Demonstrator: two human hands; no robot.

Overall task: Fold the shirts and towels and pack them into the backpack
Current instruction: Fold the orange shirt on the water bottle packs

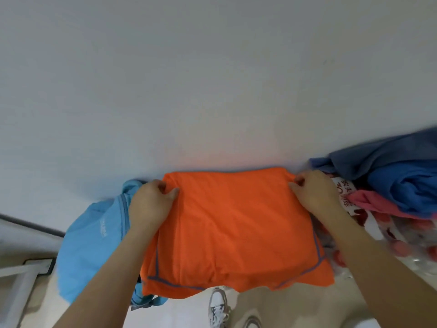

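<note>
Table [212, 91] holds orange shirt [231, 228], folded, partly over backpack [94, 235] on its left. L hand [151, 204] & R hand [314, 192] each pinch a far corner. Risk: uneven lift, slack cloth sags, fold opens b4 packing.

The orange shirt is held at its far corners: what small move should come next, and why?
Probably draw both far corners toward the near hem, folding the orange shirt in half. The left hand and right hand each pinch a far corner, and the flat shirt looks large beside the blue backpack.
</note>
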